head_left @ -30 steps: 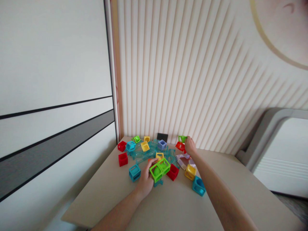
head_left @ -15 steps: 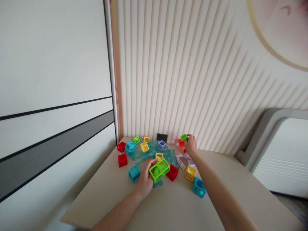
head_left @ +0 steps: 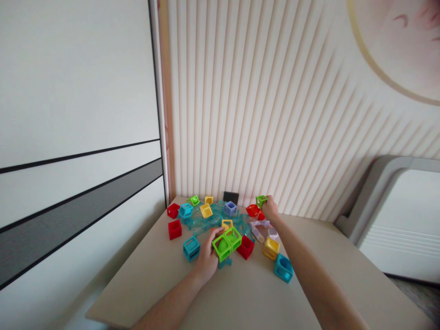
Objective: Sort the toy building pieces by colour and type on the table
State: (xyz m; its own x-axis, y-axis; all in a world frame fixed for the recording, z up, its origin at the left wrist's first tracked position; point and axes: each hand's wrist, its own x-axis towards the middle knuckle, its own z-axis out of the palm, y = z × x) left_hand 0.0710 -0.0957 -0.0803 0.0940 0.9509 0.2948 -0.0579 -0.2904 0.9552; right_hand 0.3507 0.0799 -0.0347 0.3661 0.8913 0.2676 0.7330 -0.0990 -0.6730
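Two green open-sided cube blocks (head_left: pixel 227 244), joined side by side, are held in my left hand (head_left: pixel 208 257) above the front of the pile. My right hand (head_left: pixel 271 208) grips a single green cube block (head_left: pixel 261 200) by its right side, at the back right near the wall. Just below that cube are red pieces (head_left: pixel 253 210). A red cube block (head_left: pixel 245 247) sits right of the joined pair, and a blue one (head_left: pixel 191 248) lies left of my left hand. Behind the pair a yellow cube block (head_left: pixel 227 224) is partly covered.
Clear teal track pieces (head_left: pixel 202 223) lie heaped across the table (head_left: pixel 151 261). Yellow (head_left: pixel 271 248) and blue (head_left: pixel 283 267) cube blocks stand by my right forearm. A small black panel (head_left: pixel 231 197) leans at the ribbed wall (head_left: pixel 240 114). A white cabinet front (head_left: pixel 82 91) borders the left.
My right hand has moved slightly left and down with its green cube, which has turned in the grip. The red pieces beneath show more now. My left hand stays nearly still.
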